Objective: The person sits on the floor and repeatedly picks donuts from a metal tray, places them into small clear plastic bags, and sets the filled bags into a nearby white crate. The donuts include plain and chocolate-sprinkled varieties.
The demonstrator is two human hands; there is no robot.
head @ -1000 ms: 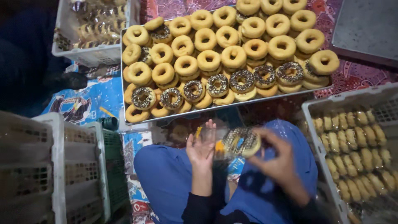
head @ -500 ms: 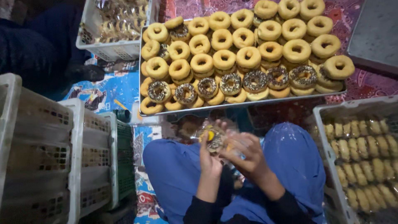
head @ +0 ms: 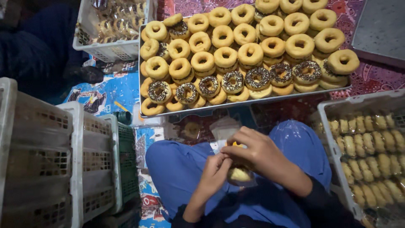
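Both hands meet over my lap, above blue trousers. My left hand point(head: 214, 174) pinches the edge of a clear plastic bag holding a doughnut point(head: 238, 174). My right hand point(head: 259, 153) curls over the top of the same bagged doughnut, covering most of it. Ahead of my knees lies a metal tray point(head: 253, 101) piled with several ring doughnuts, plain ones at the back and chocolate-sprinkled ones point(head: 258, 77) along the front row.
A white crate point(head: 333, 145) of bagged pastries stands at my right. Stacked white and green crates point(head: 84, 160) stand at my left. Another white basket of packed doughnuts point(head: 110, 25) sits at the far left. A person in dark clothes point(head: 29, 50) sits top left.
The view has swung left and down. My hands have drawn closer to my lap, and the right hand now covers the bagged doughnut from above.
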